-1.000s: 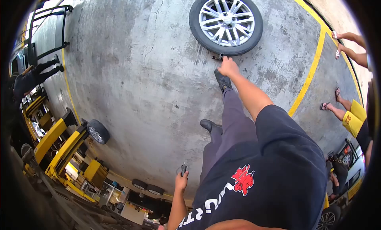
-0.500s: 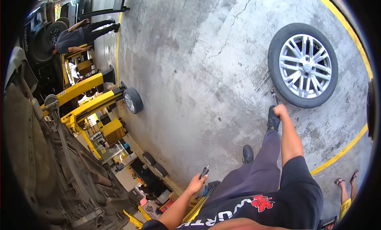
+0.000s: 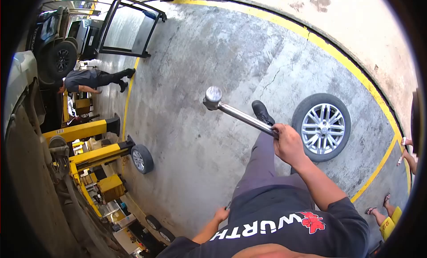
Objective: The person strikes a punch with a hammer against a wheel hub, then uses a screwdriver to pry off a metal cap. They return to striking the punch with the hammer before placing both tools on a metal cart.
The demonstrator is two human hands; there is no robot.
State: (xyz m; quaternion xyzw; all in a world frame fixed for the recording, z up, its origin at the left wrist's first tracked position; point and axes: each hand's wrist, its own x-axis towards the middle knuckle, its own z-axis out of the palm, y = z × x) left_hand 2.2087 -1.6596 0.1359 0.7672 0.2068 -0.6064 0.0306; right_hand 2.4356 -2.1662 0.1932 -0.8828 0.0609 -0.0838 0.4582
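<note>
My right hand [image 3: 288, 143] is closed around the handle of a long chrome socket wrench [image 3: 244, 116], lifted up toward the camera. Its big round head points to the left. Lower down, beside my left thigh, my left hand [image 3: 221, 214] is wrapped around a small dark tool [image 3: 228, 206]; only a sliver of it shows, the rest hidden by the fingers and my shirt. A wheel with silver spokes [image 3: 322, 128] lies flat on the concrete just to the right of my right hand, near my dark shoe [image 3: 262, 112].
A raised vehicle's underside [image 3: 33, 169] fills the left, by yellow lift arms [image 3: 84, 130]. Another wheel [image 3: 142, 159] is beside them. A person [image 3: 84, 80] is near a black metal frame [image 3: 129, 52]. Someone's sandalled feet [image 3: 378, 209] show at right. Yellow lines [image 3: 378, 178] cross the floor.
My right hand has raised the socket wrench from beside the wheel toward the camera, swinging its head left. My left hand has dropped closer to my body. The view has shifted.
</note>
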